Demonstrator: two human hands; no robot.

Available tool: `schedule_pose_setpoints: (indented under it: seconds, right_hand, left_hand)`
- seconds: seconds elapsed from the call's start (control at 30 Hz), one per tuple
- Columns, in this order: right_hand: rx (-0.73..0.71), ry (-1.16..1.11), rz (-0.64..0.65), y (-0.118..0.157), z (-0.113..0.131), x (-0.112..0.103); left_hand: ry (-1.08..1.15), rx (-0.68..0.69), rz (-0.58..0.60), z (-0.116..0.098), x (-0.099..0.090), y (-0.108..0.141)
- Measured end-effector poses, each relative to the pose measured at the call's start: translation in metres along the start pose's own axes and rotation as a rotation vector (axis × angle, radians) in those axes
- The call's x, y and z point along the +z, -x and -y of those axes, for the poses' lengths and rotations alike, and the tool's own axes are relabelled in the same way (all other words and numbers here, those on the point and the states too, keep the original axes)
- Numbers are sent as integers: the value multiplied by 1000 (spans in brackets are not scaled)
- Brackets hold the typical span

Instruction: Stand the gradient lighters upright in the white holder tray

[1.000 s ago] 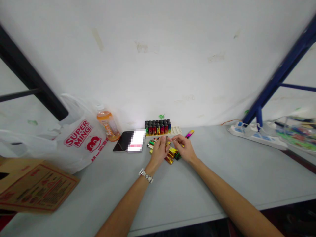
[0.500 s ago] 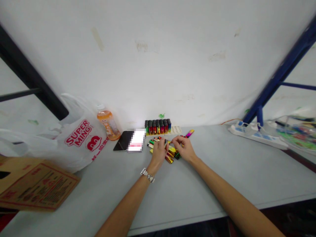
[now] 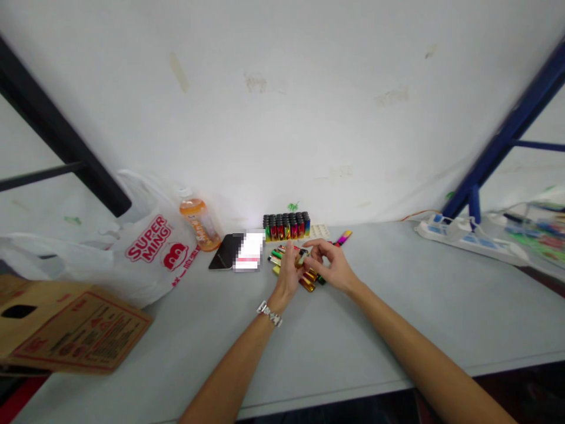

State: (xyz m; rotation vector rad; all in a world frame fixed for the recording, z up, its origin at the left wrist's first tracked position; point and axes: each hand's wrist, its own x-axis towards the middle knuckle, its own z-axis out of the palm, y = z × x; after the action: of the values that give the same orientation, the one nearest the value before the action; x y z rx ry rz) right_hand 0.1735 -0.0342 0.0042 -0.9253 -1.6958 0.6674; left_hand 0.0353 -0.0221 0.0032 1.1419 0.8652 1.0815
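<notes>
Over a loose pile of shiny coloured lighters (image 3: pixel 308 285), both hands meet at a lighter (image 3: pixel 302 257) that is mostly hidden by fingers. My left hand (image 3: pixel 288 275), with a metal watch (image 3: pixel 269 313) on its wrist, is closed around it, thumb pointing up. Thumb and index finger of my right hand (image 3: pixel 334 268) pinch at its upper end. Behind the pile, rows of upright lighters with black tops (image 3: pixel 286 226) stand in a white holed tray (image 3: pixel 321 231). A purple and yellow lighter (image 3: pixel 345 237) lies just beyond my right hand.
Left of the tray are a phone (image 3: pixel 224 254) with a blurred white patch beside it, an orange drink bottle (image 3: pixel 200 224), a white plastic bag (image 3: pixel 150 259) and a cardboard box (image 3: pixel 83 330). A power strip (image 3: pixel 472 241) lies at right, near a blue metal post (image 3: pixel 494 141).
My left hand has turned more upright, its thumb raised, and my right fingers have shifted at the lighter between the hands. The view has moved slightly, sliding everything a little to the right.
</notes>
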Motion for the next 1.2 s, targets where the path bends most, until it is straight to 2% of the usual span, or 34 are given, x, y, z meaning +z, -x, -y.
schedule_pose_setpoints:
  seconds: [0.17, 0.23, 0.3, 0.43, 0.53, 0.6, 0.7, 0.93, 1.2]
  right_hand:
    - [6, -21, 11, -4, 5, -3]
    - [42, -84, 47, -6, 3, -7]
    - [101, -150, 82, -10, 1, -13]
    - [118, -140, -8, -30, -10, -33]
    - [88, 86, -80, -54, -25, -50]
    - [77, 257, -71, -69, -35, -57]
    - [40, 380, 21, -86, -47, -57]
    - [-51, 440, 122, -103, -57, -42]
    - [-78, 449, 184, -110, -56, -47]
  left_hand:
    - [-41, 45, 21, 3, 0, 0]
    - [-68, 37, 26, 6, 0, 0]
    - [-117, 79, -19, 10, 0, -1]
    - [-406, 398, -256, 11, -2, -2]
    - [-587, 551, -311, 9, -6, -1]
    - [-637, 568, -300, 7, -9, -1]
    - [-675, 550, -274, 6, -11, -1]
    - [-652, 516, -205, 13, -13, -5]
    - [-634, 502, -213, 13, -14, -5]
